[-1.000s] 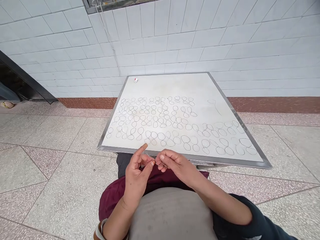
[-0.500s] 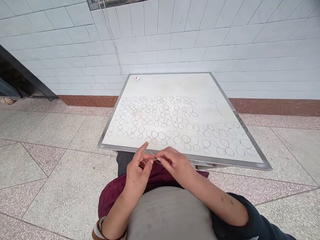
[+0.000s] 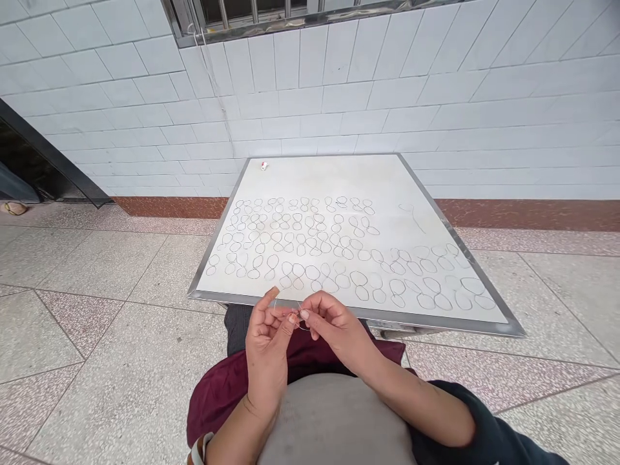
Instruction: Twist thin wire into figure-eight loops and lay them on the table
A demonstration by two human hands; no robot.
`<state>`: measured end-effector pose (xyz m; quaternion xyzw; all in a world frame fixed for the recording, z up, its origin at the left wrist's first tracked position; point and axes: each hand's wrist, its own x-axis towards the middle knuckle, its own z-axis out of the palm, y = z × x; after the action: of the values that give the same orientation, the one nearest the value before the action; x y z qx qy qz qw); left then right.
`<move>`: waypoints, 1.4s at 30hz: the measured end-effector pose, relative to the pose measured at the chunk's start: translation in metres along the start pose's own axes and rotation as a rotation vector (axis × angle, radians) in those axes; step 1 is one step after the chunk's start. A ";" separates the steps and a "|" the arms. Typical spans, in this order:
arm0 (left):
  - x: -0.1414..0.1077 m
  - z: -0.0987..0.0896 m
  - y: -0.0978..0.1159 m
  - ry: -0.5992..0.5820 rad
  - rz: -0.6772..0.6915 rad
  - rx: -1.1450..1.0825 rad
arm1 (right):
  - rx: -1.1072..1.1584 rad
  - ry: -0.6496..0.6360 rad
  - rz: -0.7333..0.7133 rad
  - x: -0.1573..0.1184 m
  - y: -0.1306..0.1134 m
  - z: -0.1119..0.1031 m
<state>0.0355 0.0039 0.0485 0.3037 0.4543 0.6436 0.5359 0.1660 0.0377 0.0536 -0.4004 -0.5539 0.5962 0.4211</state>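
Note:
Just in front of the table's near edge, my left hand (image 3: 268,339) pinches a thin wire (image 3: 304,328) between thumb and fingers, its index finger raised. My right hand (image 3: 334,326) grips the same wire from the right, fingertips almost touching those of my left hand. The wire curves in a fine loop below the fingertips, and thin ends stick up between the hands. On the white table (image 3: 320,177) lie rows of thin wire pieces (image 3: 358,278) shaped like figure eights.
A small red and white object (image 3: 264,166) sits at the table's far left corner. Behind the table stands a tiled wall (image 3: 300,103) with a barred window (image 3: 256,16). At the far left a person's foot (image 3: 13,208) shows.
The view has tilted up, showing more of the window. The fingers of my right hand have shifted on the wire, and its loop now shows more clearly below the fingertips.

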 end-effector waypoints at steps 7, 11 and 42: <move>0.002 0.000 0.004 0.000 -0.044 -0.057 | -0.502 0.129 -0.448 -0.004 0.006 -0.001; 0.001 -0.001 0.007 -0.018 -0.076 -0.045 | -0.678 0.139 -0.601 -0.005 0.008 -0.002; 0.000 -0.001 0.024 -0.072 -0.259 -0.021 | -0.527 0.043 -0.487 -0.011 0.005 -0.006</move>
<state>0.0252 0.0033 0.0697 0.2597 0.4632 0.5623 0.6339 0.1746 0.0285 0.0481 -0.3640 -0.7589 0.3064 0.4445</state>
